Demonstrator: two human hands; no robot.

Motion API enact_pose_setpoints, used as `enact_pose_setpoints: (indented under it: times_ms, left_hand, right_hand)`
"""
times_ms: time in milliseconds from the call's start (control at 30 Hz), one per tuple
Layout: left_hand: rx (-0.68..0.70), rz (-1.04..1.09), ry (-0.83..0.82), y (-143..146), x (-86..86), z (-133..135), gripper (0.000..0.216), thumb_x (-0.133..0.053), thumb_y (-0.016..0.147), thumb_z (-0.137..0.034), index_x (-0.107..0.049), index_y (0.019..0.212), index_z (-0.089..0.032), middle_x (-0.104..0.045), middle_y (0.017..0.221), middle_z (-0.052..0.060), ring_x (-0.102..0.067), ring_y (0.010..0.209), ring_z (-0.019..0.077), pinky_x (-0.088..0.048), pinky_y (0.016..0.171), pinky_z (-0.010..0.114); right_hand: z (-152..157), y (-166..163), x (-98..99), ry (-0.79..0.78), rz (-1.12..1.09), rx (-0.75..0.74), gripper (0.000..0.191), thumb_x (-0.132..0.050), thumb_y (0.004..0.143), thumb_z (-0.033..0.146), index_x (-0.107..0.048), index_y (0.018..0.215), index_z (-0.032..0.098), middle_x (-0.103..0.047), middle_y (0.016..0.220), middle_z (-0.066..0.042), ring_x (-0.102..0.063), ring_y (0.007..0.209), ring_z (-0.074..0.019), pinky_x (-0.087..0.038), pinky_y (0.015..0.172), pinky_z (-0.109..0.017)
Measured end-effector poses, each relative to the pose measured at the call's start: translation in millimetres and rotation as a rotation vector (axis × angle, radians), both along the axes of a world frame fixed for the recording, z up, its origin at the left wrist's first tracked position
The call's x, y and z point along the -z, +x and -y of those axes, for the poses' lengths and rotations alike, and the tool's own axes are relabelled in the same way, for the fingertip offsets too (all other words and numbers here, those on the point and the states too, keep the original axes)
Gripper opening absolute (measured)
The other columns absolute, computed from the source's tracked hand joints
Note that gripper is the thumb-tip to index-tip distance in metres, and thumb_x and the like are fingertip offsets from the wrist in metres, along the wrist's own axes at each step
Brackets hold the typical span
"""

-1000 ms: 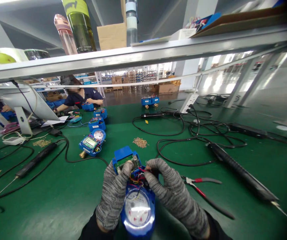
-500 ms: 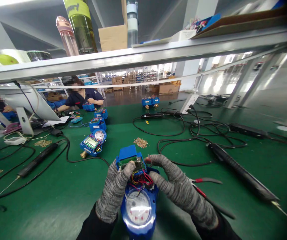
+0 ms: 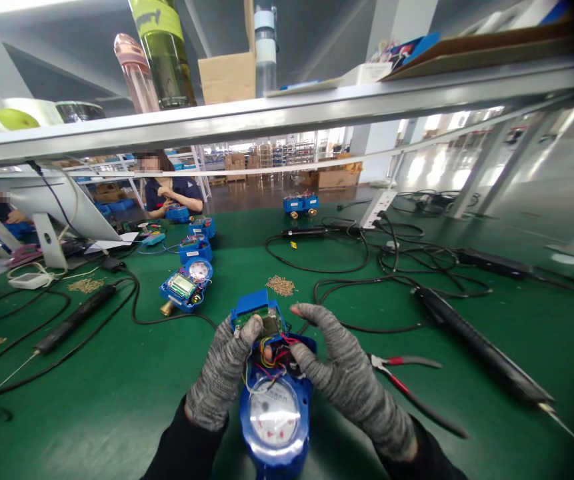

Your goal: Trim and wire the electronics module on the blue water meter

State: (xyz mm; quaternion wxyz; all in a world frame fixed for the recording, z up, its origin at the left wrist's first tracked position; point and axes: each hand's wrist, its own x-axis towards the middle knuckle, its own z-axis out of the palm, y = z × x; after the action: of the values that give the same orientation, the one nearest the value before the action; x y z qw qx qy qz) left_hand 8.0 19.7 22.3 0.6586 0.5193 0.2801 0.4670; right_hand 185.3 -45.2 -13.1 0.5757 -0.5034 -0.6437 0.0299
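A blue water meter [image 3: 275, 413] with a round dial lies on the green table right in front of me. Its blue electronics module [image 3: 255, 311] with a circuit board is tilted up at the far end, and coloured wires [image 3: 273, 355] run between the two. My left hand [image 3: 223, 375], in a grey knit glove, grips the meter's left side with the thumb on the circuit board. My gloved right hand [image 3: 339, 370] holds the meter's right side, forefinger stretched toward the module.
Red-handled pliers [image 3: 407, 383] lie just right of my hand. Electric screwdrivers [image 3: 477, 343] [image 3: 69, 323] with cables lie on both sides. A pile of brass screws [image 3: 281, 285] and more blue meters [image 3: 185, 285] sit farther back. A seated person [image 3: 169, 193] works at the far left.
My right forefinger has lifted off the wires and now points at the module. The module has tipped slightly farther from the meter body. The distant person has raised a hand.
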Motion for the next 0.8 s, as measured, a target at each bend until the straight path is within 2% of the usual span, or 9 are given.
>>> enact_pose_setpoints:
  times_ms: [67,133,200,300,367,433,567,733,800]
  left_hand:
    - [0.072,-0.003,0.025,-2,-3.0,-1,0.050,-0.087,0.072,-0.051,-0.076,0.103,-0.014,-0.074,0.113,0.013,-0.070,0.106,0.0296,-0.058,0.100,0.039]
    - [0.114,-0.012,0.049,-5,-3.0,-2,0.046,-0.086,0.076,-0.045,-0.076,0.108,-0.013,-0.073,0.118,0.013,-0.070,0.109,0.0284,-0.057,0.103,0.038]
    - [0.098,-0.024,0.073,-7,-0.4,-4,0.043,-0.083,0.080,-0.042,-0.075,0.111,-0.014,-0.073,0.120,0.012,-0.070,0.109,0.0260,-0.056,0.103,0.035]
    - [0.032,-0.045,0.139,-8,4.7,-6,0.039,-0.082,0.083,-0.040,-0.075,0.111,-0.014,-0.074,0.116,0.011,-0.070,0.106,0.0226,-0.057,0.099,0.030]
    - [0.021,-0.051,0.168,-7,7.1,-7,0.038,-0.082,0.083,-0.039,-0.075,0.110,-0.014,-0.075,0.111,0.010,-0.071,0.100,0.0209,-0.059,0.094,0.028]
    - [0.026,-0.046,0.177,-5,7.6,-7,0.036,-0.082,0.084,-0.037,-0.074,0.110,-0.014,-0.075,0.109,0.008,-0.071,0.098,0.0192,-0.059,0.091,0.026]
    - [0.009,-0.052,0.181,-6,2.1,-3,0.035,-0.081,0.086,-0.039,-0.075,0.112,-0.016,-0.075,0.112,0.008,-0.071,0.100,0.0193,-0.060,0.091,0.024]
    - [-0.061,-0.108,0.095,-11,-2.2,-1,0.048,-0.087,0.077,-0.046,-0.076,0.110,-0.012,-0.074,0.115,0.013,-0.071,0.106,0.0288,-0.061,0.095,0.036]
    - [-0.120,-0.110,0.050,-13,0.7,-3,0.050,-0.090,0.072,-0.048,-0.077,0.106,-0.013,-0.073,0.116,0.013,-0.070,0.110,0.0309,-0.060,0.098,0.040]
  right_hand:
    - [-2,-1,1.1,-0.004,0.017,-0.076,0.035,-0.055,0.093,0.027,-0.063,0.126,0.018,-0.062,0.125,-0.010,-0.057,0.115,-0.0325,-0.044,0.099,-0.052]
    - [-2,-2,-0.9,-0.039,-0.030,-0.136,0.022,-0.053,0.094,0.028,-0.069,0.108,0.020,-0.065,0.110,-0.007,-0.060,0.102,-0.0306,-0.047,0.090,-0.047]
    - [0,-1,-5.8,-0.120,-0.131,-0.176,0.017,-0.055,0.094,0.032,-0.068,0.093,0.020,-0.066,0.096,-0.005,-0.062,0.088,-0.0284,-0.048,0.076,-0.040]
    - [5,0,-15.6,-0.326,-0.301,-0.277,0.023,-0.062,0.090,0.041,-0.064,0.083,0.019,-0.065,0.081,-0.003,-0.060,0.073,-0.0259,-0.045,0.062,-0.033]
    - [8,1,-20.9,-0.414,-0.382,-0.338,0.025,-0.066,0.086,0.043,-0.063,0.079,0.019,-0.064,0.075,-0.002,-0.059,0.069,-0.0250,-0.044,0.060,-0.030]
    - [8,2,-22.7,-0.429,-0.435,-0.362,0.025,-0.070,0.084,0.042,-0.064,0.080,0.018,-0.064,0.076,-0.002,-0.060,0.071,-0.0248,-0.046,0.062,-0.030]
    - [6,3,-15.9,-0.363,-0.413,-0.333,0.020,-0.069,0.087,0.040,-0.067,0.086,0.019,-0.067,0.083,-0.002,-0.062,0.076,-0.0263,-0.048,0.065,-0.032]
    - [6,1,-10.6,-0.050,-0.073,-0.048,0.014,-0.060,0.091,0.029,-0.070,0.087,0.022,-0.066,0.088,-0.002,-0.061,0.083,-0.0282,-0.045,0.075,-0.041]
    - [6,0,-10.4,0.015,0.004,0.015,0.015,-0.058,0.092,0.027,-0.071,0.087,0.022,-0.066,0.087,-0.003,-0.061,0.083,-0.0282,-0.044,0.075,-0.042]
